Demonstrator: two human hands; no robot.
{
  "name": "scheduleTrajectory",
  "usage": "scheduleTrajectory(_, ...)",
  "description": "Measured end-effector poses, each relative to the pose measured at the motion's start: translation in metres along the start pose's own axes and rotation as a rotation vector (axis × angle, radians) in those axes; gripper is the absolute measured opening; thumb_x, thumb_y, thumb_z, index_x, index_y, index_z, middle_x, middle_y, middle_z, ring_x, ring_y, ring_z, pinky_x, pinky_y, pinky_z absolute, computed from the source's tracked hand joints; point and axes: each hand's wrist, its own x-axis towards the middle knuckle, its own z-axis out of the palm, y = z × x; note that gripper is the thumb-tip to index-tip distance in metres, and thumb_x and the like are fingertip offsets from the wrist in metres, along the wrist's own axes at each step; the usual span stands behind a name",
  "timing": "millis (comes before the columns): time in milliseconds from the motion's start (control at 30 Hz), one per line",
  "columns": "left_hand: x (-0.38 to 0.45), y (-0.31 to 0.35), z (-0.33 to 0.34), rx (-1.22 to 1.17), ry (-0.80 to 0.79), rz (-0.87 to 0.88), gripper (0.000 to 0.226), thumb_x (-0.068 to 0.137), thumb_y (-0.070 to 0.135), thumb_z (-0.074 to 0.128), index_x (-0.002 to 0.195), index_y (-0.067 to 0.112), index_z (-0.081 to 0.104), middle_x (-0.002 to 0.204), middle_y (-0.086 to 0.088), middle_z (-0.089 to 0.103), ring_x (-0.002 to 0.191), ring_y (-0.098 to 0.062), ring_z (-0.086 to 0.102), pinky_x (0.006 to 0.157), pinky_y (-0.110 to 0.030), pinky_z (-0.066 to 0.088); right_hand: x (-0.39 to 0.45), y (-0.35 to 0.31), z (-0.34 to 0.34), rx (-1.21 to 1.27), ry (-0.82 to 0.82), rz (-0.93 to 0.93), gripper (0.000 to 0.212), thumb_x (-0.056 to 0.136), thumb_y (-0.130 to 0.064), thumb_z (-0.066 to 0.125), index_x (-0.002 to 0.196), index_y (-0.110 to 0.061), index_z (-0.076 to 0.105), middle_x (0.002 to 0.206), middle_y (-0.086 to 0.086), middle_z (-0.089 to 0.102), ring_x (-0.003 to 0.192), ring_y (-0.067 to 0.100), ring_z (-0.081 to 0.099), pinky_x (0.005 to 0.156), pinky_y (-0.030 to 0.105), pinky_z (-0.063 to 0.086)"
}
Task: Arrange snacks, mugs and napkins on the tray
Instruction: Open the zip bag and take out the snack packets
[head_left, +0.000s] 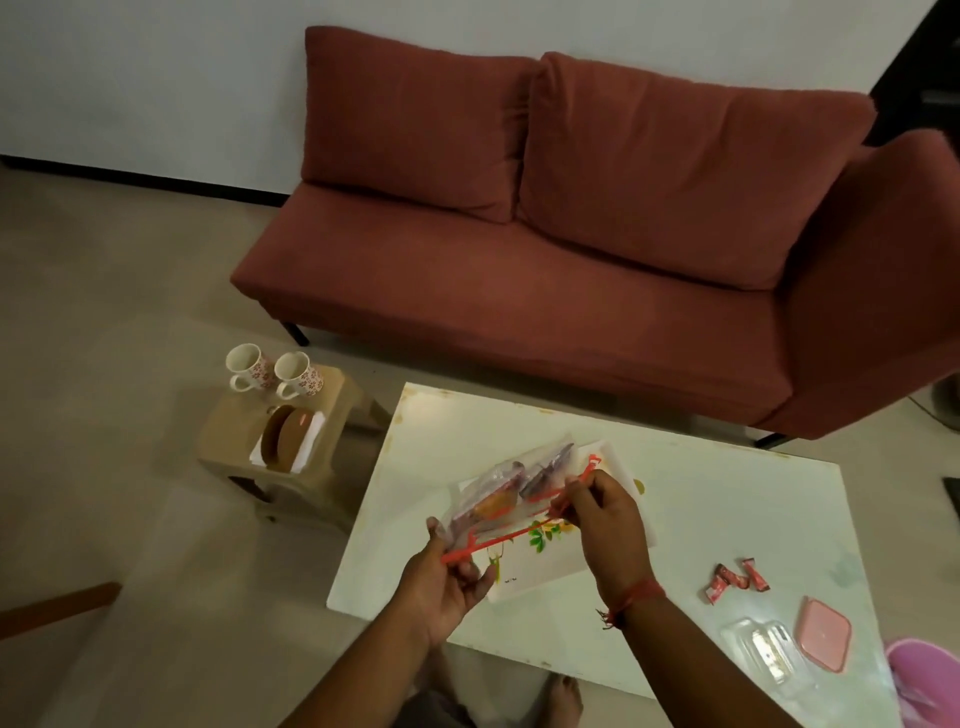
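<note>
Pinching clear snack bag (506, 493) at red top strip: left hand (447, 587) fingers (470, 569) curled on lower-left end, right hand (605, 519) fingers (569, 506) pinched on upper-right end. Bag held above white floral tray (545, 561) at frame centre, on white surface (727, 519); wrapped snacks inside bag, kind unclear. Red candies (735, 577) lower right on surface, near clear container (766, 652) with pink lid (823, 634) beside it; container contents unclear. Two floral mugs (272, 371) and napkins (288, 441) on beige stool (291, 467), left of frame. Red sofa (571, 234) behind.
</note>
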Motion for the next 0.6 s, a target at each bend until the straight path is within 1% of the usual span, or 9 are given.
scheduleTrajectory(67,0.000,0.012,-0.004,0.029,0.003,-0.018,0.063,0.089,0.060,0.048,0.108,0.004,0.066,0.053,-0.009,0.051,0.043,-0.011,0.053,0.061,-0.041,0.062,-0.007,-0.010,0.010,-0.008,0.034,-0.012,0.028,0.099,-0.026,0.051,0.080,-0.008,0.062,0.079,0.004,0.072,0.081,0.024,0.071,0.080,0.051,0.061)
scheduleTrajectory(133,-0.002,0.023,-0.005,0.086,-0.005,-0.045,0.072,0.088,0.067,0.041,0.108,0.003,0.067,0.060,-0.014,0.059,0.051,-0.017,0.061,0.061,-0.040,0.061,-0.013,-0.019,0.018,0.014,0.071,-0.014,0.029,0.099,-0.026,0.050,0.079,-0.008,0.061,0.079,0.005,0.071,0.081,0.026,0.071,0.082,0.052,0.060)
scheduleTrajectory(200,-0.005,0.034,-0.006,0.148,-0.041,-0.043,0.071,0.089,0.067,0.040,0.112,0.005,0.066,0.079,-0.019,0.068,0.068,-0.025,0.069,0.064,-0.042,0.061,-0.019,-0.029,0.028,0.043,0.109,-0.013,0.029,0.099,-0.026,0.051,0.079,-0.008,0.061,0.080,0.005,0.072,0.081,0.025,0.072,0.083,0.053,0.060)
scheduleTrajectory(233,-0.006,0.039,-0.007,0.173,-0.049,-0.022,0.070,0.088,0.067,0.041,0.112,0.005,0.064,0.085,-0.019,0.069,0.072,-0.027,0.070,0.065,-0.042,0.060,-0.022,-0.034,0.032,0.060,0.124,-0.016,0.029,0.099,-0.025,0.051,0.078,-0.008,0.061,0.080,0.005,0.072,0.081,0.025,0.072,0.084,0.053,0.059)
scheduleTrajectory(300,-0.009,0.048,-0.008,0.225,-0.032,0.032,0.069,0.087,0.067,0.044,0.109,0.003,0.061,0.086,-0.018,0.067,0.071,-0.028,0.072,0.065,-0.043,0.060,-0.025,-0.041,0.039,0.093,0.147,-0.018,0.029,0.099,-0.022,0.051,0.078,-0.006,0.063,0.078,0.007,0.072,0.082,0.026,0.071,0.086,0.054,0.058)
scheduleTrajectory(367,-0.012,0.057,-0.009,0.310,-0.027,0.084,0.068,0.082,0.068,0.046,0.107,0.007,0.061,0.095,-0.018,0.069,0.080,-0.031,0.073,0.064,-0.044,0.060,-0.029,-0.048,0.046,0.132,0.166,-0.016,0.030,0.100,-0.021,0.051,0.080,-0.004,0.065,0.078,0.007,0.071,0.084,0.027,0.071,0.088,0.055,0.057)
scheduleTrajectory(467,-0.013,0.062,-0.013,0.464,-0.107,0.295,0.060,0.076,0.064,0.051,0.112,0.017,0.058,0.108,-0.014,0.068,0.096,-0.029,0.071,0.074,-0.041,0.061,-0.035,-0.054,0.055,0.219,0.181,-0.007,0.032,0.101,-0.025,0.050,0.084,-0.002,0.064,0.084,0.009,0.072,0.089,0.028,0.071,0.092,0.051,0.057)
scheduleTrajectory(533,-0.012,0.063,-0.018,0.667,-0.151,0.498,0.053,0.075,0.064,0.053,0.114,0.029,0.052,0.117,0.000,0.063,0.107,-0.021,0.065,0.084,-0.032,0.058,-0.038,-0.059,0.057,0.238,0.200,-0.018,0.034,0.102,-0.027,0.050,0.087,0.000,0.064,0.084,0.012,0.071,0.089,0.029,0.071,0.094,0.049,0.056)
scheduleTrajectory(600,-0.009,0.064,-0.022,0.831,-0.256,0.635,0.065,0.070,0.074,0.058,0.123,0.040,0.044,0.126,0.019,0.052,0.116,-0.007,0.058,0.080,-0.017,0.054,-0.041,-0.063,0.054,0.266,0.203,-0.032,0.035,0.101,-0.028,0.050,0.087,0.001,0.064,0.082,0.013,0.070,0.087,0.031,0.070,0.093,0.047,0.057)
